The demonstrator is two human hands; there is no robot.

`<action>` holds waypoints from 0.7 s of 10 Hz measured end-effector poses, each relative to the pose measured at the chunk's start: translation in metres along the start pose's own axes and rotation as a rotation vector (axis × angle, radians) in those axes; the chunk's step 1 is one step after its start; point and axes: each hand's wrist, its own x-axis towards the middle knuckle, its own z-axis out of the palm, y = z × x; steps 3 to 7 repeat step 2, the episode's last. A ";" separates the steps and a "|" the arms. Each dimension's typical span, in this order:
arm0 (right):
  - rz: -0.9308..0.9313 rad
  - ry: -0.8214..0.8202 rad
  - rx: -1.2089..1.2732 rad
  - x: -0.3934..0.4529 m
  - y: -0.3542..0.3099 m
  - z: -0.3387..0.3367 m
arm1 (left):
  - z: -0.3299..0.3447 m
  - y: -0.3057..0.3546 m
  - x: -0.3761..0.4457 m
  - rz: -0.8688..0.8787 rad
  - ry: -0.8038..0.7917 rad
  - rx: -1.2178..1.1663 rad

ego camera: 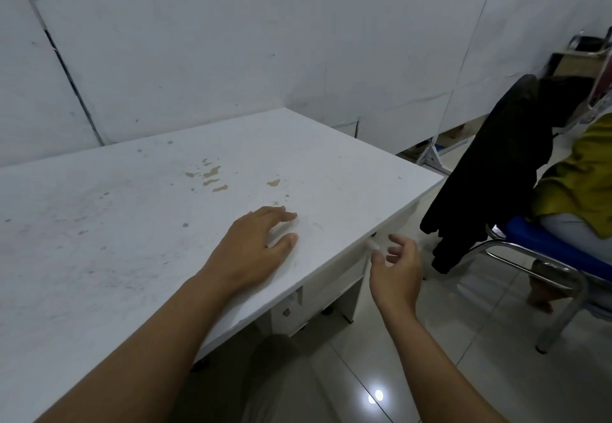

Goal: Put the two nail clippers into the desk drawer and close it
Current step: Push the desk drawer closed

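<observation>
My left hand (253, 249) lies flat on the white desk top (132, 224) near its front right edge, fingers spread, holding nothing. My right hand (395, 265) hovers in front of the desk's side, fingers loosely apart, just beside a small white knob (371, 244) on the drawer front (334, 282). The drawer front sits flush under the desk edge. No nail clippers are visible anywhere.
The desk top has brownish stains (208, 174) toward the back. A chair (543, 257) with a blue seat and a black jacket (490, 171) over its back stands right of the desk; a person in a yellow top (583, 174) sits there. White walls behind, tiled floor below.
</observation>
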 end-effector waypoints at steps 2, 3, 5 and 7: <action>-0.571 -0.042 -0.005 -0.019 -0.079 0.004 | -0.028 -0.010 0.002 -0.114 0.113 0.001; -0.571 -0.042 -0.005 -0.019 -0.079 0.004 | -0.028 -0.010 0.002 -0.114 0.113 0.001; -0.571 -0.042 -0.005 -0.019 -0.079 0.004 | -0.028 -0.010 0.002 -0.114 0.113 0.001; -0.571 -0.042 -0.005 -0.019 -0.079 0.004 | -0.028 -0.010 0.002 -0.114 0.113 0.001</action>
